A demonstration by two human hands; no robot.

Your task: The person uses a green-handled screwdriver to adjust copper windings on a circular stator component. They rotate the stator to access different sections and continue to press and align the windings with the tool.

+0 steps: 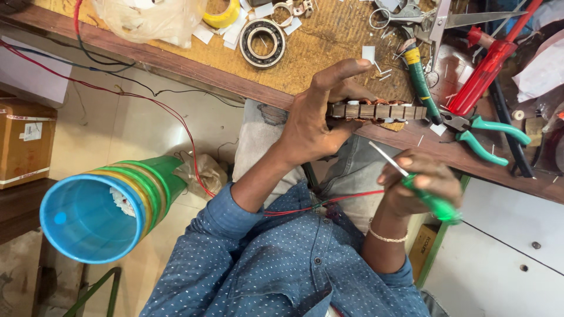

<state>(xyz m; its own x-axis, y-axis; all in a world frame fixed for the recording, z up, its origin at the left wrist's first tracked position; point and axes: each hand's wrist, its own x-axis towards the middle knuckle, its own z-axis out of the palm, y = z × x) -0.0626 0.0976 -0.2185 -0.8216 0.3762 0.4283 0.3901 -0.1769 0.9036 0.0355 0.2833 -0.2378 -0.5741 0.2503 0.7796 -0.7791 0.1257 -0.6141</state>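
My left hand (314, 120) grips a ribbed metal stator ring with copper windings (379, 111), held on edge at the front rim of the workbench (176, 61). Its index finger stretches up over the ring. My right hand (420, 188) is lower right, above my lap, closed on a green-handled screwdriver (432, 202). The thin metal shaft points up-left toward the ring and stops a little short of it. A red wire (329, 202) runs across my lap between both arms.
The bench carries a steel ball bearing (262, 42), yellow tape roll (222, 13), scissors (411, 14), green-handled pliers (484, 138), a red screwdriver (484, 73) and paper scraps. Stacked coloured plastic cups (103, 211) stand lower left, a cardboard box (24, 141) at far left.
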